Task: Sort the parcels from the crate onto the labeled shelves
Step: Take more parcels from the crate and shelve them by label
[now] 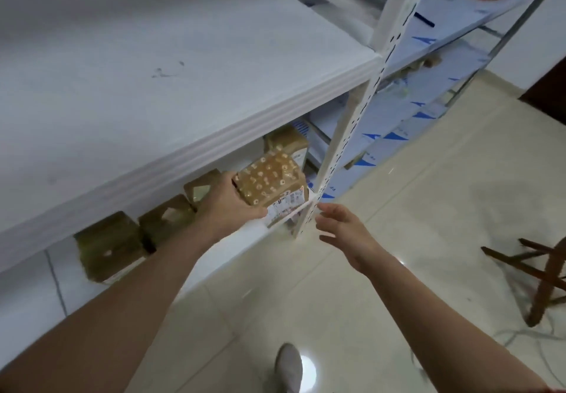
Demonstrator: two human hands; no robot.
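Note:
My left hand (226,205) grips a brown taped parcel (272,182) with a white shipping label on its front. The parcel sits at the front right corner of the lower white shelf (254,231), close to the upright post (333,159). My right hand (340,228) hovers just right of that post with its fingers relaxed and spread, holding nothing. Further brown parcels (165,219) stand in a row on the same shelf to the left, and one more parcel (288,144) stands behind the held one.
A broad white upper shelf (153,92) overhangs the lower one. A second rack with white and blue packages (428,92) stands to the right. A wooden stool (542,273) stands on the tiled floor at right, with cables near it. My shoe (289,368) shows at the bottom.

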